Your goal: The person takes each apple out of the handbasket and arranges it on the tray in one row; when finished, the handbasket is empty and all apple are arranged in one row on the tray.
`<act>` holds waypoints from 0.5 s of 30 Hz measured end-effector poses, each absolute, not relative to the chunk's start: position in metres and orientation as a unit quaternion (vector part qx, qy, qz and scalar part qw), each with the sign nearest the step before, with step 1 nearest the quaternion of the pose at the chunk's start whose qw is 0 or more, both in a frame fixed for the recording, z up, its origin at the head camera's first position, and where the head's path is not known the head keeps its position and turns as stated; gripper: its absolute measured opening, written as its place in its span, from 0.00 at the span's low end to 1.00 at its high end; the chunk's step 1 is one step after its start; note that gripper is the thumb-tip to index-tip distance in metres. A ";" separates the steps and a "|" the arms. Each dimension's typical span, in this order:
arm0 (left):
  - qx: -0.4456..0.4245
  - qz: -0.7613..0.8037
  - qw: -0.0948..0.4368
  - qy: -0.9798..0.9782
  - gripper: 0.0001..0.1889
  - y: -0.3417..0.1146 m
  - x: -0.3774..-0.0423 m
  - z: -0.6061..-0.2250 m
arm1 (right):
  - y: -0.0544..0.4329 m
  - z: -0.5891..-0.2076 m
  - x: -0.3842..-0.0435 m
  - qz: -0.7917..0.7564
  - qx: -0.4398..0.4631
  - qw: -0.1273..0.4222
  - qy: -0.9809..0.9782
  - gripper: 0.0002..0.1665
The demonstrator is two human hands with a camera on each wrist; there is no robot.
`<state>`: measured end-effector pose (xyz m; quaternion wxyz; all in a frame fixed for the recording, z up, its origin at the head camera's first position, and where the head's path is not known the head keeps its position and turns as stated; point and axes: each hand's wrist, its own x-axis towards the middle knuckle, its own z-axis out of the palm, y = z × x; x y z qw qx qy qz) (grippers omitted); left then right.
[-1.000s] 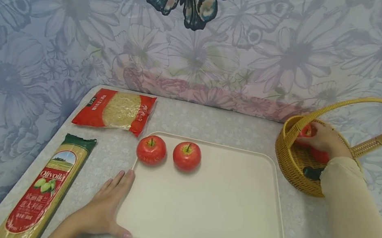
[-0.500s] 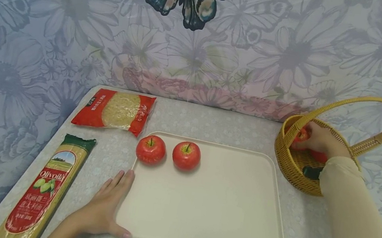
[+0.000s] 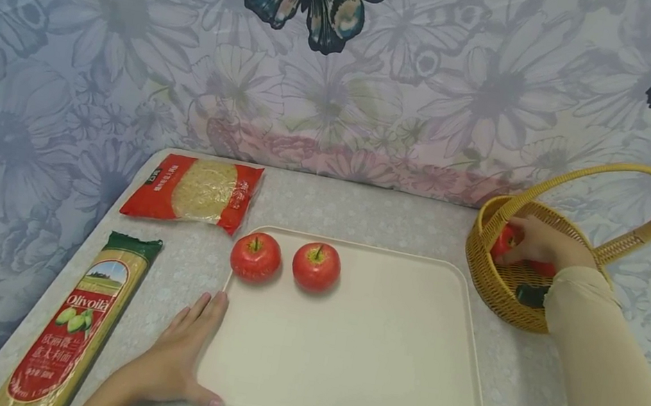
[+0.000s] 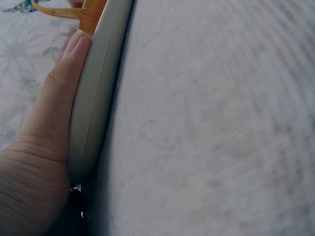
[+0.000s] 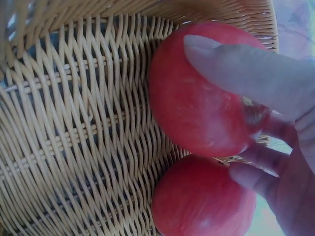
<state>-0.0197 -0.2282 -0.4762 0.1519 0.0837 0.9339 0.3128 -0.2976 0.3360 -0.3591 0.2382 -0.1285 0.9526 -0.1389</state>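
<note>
Inside the yellow wicker basket point(image 3: 484, 279) at the right, my right hand point(image 3: 549, 244) grips a red apple point(image 3: 503, 242). In the right wrist view its thumb lies across that apple point(image 5: 197, 98), with fingers curled behind, and a second red apple point(image 5: 202, 199) sits against them below. My left hand point(image 3: 177, 353) rests at the left edge of the cream tray point(image 3: 378, 358), fingers spread and straight, thumb at the front corner. Two red apples stand stem up near the tray's back left: one point(image 3: 255, 257) at the corner, the other point(image 3: 316, 267) beside it.
Left of the tray lies a long Olivoilà pasta pack point(image 3: 76, 327). A red bag point(image 3: 195, 190) with pale yellow contents lies at the back left. The basket's tall handle point(image 3: 621, 170) arches over the right arm. A floral cloth point(image 3: 342, 93) hangs behind the table.
My right hand, with the apple, has shifted slightly left and toward me within the basket. The left hand stays in place on the tray.
</note>
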 end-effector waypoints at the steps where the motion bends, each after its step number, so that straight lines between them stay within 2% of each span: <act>1: 0.084 0.314 0.151 0.934 0.83 -0.228 -0.020 -0.476 | 0.336 -0.359 -0.296 -0.142 -0.125 0.246 0.950 0.58; 9: 0.081 0.310 0.152 0.935 0.84 -0.227 -0.020 -0.477 | 0.333 -0.361 -0.289 -0.142 -0.096 0.304 0.937 0.64; 15: 0.076 0.307 0.159 0.935 0.84 -0.227 -0.021 -0.477 | 0.338 -0.362 -0.284 -0.123 -0.089 0.285 0.947 0.64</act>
